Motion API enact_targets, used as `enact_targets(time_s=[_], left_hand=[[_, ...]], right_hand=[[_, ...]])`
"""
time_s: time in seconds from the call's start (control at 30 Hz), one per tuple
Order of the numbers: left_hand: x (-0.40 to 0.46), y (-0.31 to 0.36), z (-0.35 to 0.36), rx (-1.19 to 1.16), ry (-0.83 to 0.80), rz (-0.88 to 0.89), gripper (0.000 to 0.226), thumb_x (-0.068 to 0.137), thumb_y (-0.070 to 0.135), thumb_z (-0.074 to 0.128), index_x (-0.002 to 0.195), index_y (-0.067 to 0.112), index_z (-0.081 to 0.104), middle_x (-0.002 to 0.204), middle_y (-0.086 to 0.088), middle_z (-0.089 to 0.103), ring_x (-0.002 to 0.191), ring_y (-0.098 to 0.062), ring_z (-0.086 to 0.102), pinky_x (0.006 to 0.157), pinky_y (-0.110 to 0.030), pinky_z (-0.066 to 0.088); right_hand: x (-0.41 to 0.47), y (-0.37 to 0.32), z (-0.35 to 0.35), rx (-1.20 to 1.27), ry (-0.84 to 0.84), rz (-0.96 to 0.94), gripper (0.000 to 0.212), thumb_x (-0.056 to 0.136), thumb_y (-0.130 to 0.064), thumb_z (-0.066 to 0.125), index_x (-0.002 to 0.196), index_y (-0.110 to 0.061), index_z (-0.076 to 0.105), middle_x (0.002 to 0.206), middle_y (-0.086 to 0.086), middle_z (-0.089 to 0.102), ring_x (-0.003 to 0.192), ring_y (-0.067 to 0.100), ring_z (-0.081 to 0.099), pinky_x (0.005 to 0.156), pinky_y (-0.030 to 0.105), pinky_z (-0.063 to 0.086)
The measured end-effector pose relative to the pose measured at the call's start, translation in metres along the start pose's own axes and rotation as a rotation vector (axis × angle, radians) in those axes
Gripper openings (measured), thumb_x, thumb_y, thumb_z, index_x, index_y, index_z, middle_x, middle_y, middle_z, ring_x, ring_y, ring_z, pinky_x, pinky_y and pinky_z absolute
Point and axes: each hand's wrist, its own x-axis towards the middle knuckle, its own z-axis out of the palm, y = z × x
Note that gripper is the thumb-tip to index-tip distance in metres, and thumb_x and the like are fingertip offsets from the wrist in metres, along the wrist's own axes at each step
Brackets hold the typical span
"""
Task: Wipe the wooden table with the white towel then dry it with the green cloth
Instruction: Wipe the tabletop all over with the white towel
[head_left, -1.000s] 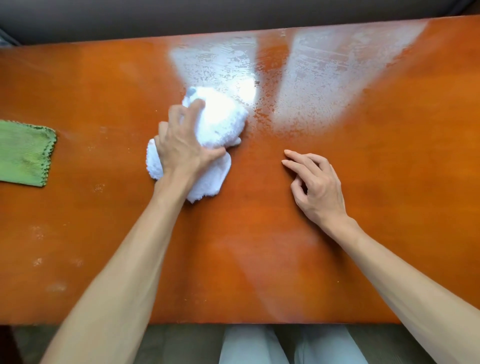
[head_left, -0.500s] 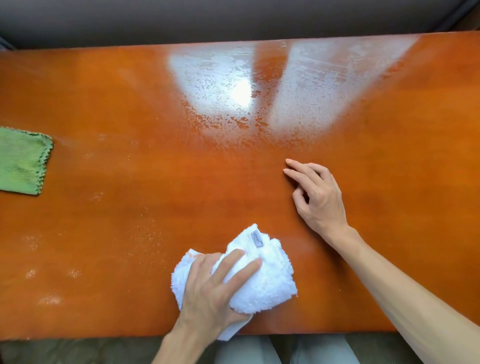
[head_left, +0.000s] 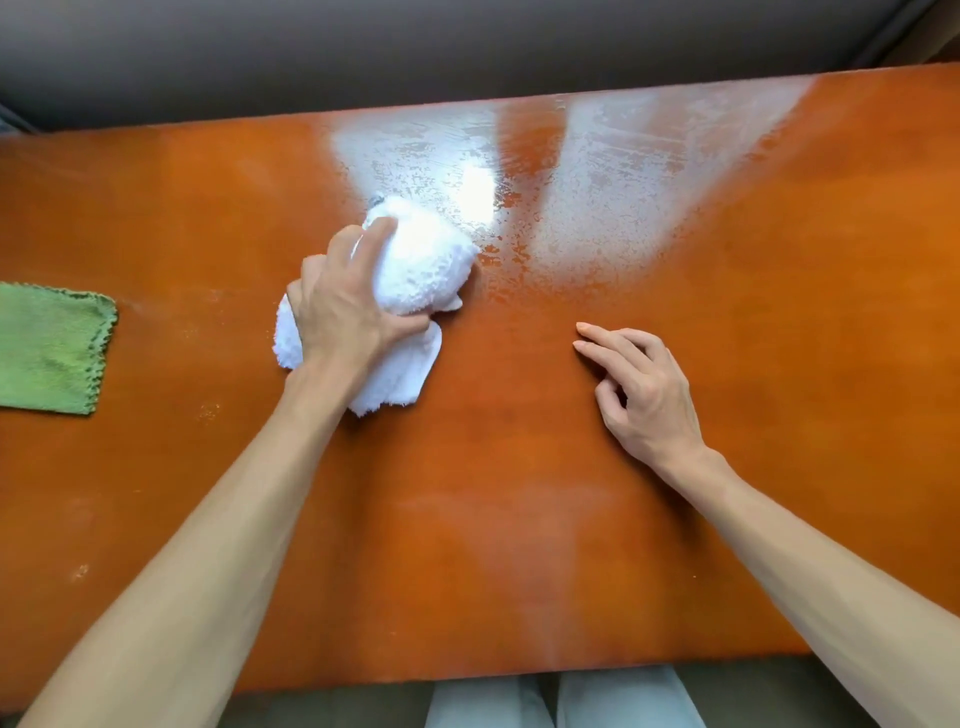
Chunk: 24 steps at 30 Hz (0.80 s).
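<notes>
1. Table (head_left: 519, 519): orange-brown wood, glossy, fills most of the head view. Its far strip shows pale, streaky, wet-looking patches under a bright glare.
2. Towel (head_left: 421, 270): white, fluffy, bunched into a lump. Lies on the table just left of its middle, with its far end touching the near edge of the streaky patch. A small tag shows at the towel's far tip.
3. Left hand (head_left: 345, 312): on top of the towel, pressing it to the table. Fingers curled over the bunched part, thumb stretched along the towel's near side. Grip looks firm. Forearm runs back to the table's near-left corner.
4. Right hand (head_left: 644, 389): holds nothing. Rests on the table right of the towel, well apart from it. Index and middle fingers reach out nearly straight, tips on the wood; the other two loosely tucked under.
5. Cloth (head_left: 49, 348): green, flat, with a scalloped edge. Lies at the table's left end, cut off by the frame, well apart from the towel and both hands.
6. Pale trousers (head_left: 561, 699) show below the table's near edge.
</notes>
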Motion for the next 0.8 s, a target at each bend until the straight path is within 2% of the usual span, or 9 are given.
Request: enact_targets(time_s=[0.07,0.17,0.37,0.5,0.6,0.67,0.8], left_hand=[[0.020,0.016,0.005,0.027,0.007,-0.032,0.090,0.062,0.047,0.084,0.140,0.042,0.040,0.141,0.006,0.044,0.114,-0.031,0.044,0.086,-0.036,0.027],[0.022,0.036,0.008,0.107,0.001,-0.055,0.087,0.060,0.048,0.080,0.137,0.042,0.041,0.141,0.007,0.044,0.116,-0.034,0.045,0.092,-0.041,0.032],[-0.046,0.048,0.019,0.071,-0.086,0.291,0.091,0.044,0.051,0.076,0.128,0.037,0.043,0.131,0.002,0.055,0.098,-0.034,0.053,0.089,-0.045,0.036],[-0.129,0.053,0.017,-0.008,-0.155,0.380,0.088,0.049,0.039,0.072,0.132,0.033,0.046,0.132,-0.002,0.055,0.105,-0.037,0.053,0.099,-0.053,0.036],[-0.196,0.044,0.014,-0.014,-0.185,0.338,0.085,0.052,0.029,0.074,0.133,0.035,0.048,0.136,-0.001,0.051,0.114,-0.037,0.052,0.107,-0.062,0.029],[-0.230,0.032,0.009,0.030,-0.199,0.262,0.088,0.053,0.027,0.078,0.134,0.039,0.047,0.140,0.002,0.049,0.120,-0.039,0.050,0.106,-0.069,0.027],[-0.263,0.004,-0.007,0.126,-0.219,0.050,0.096,0.058,0.039,0.085,0.143,0.046,0.040,0.151,-0.001,0.044,0.134,-0.044,0.042,0.106,-0.073,0.024]], right_hand=[[0.000,0.000,0.000,-0.003,-0.010,-0.001,0.046,0.085,-0.003,0.050,0.126,-0.011,0.069,0.138,-0.003,0.063,0.114,0.028,0.057,0.096,0.039,0.051],[0.001,-0.001,0.000,-0.008,-0.016,-0.002,0.047,0.084,-0.002,0.050,0.126,-0.012,0.068,0.139,-0.004,0.062,0.114,0.028,0.057,0.097,0.038,0.050],[0.001,-0.002,0.001,-0.016,-0.016,0.001,0.047,0.083,-0.003,0.050,0.127,-0.012,0.068,0.139,-0.003,0.062,0.113,0.028,0.056,0.096,0.038,0.050],[0.003,-0.002,-0.001,-0.012,-0.027,0.012,0.047,0.084,-0.004,0.050,0.127,-0.012,0.068,0.139,-0.004,0.062,0.113,0.026,0.055,0.097,0.037,0.048],[0.001,-0.003,-0.001,-0.013,-0.031,0.021,0.046,0.085,-0.004,0.049,0.127,-0.012,0.067,0.139,-0.003,0.062,0.114,0.026,0.055,0.099,0.036,0.046],[0.002,-0.004,-0.001,-0.024,-0.038,0.016,0.047,0.085,-0.003,0.049,0.128,-0.012,0.067,0.139,-0.002,0.062,0.114,0.026,0.054,0.097,0.038,0.046],[0.004,-0.022,0.003,-0.022,-0.038,0.052,0.046,0.089,-0.008,0.045,0.131,-0.007,0.064,0.140,0.007,0.060,0.119,0.032,0.050,0.102,0.047,0.045]])
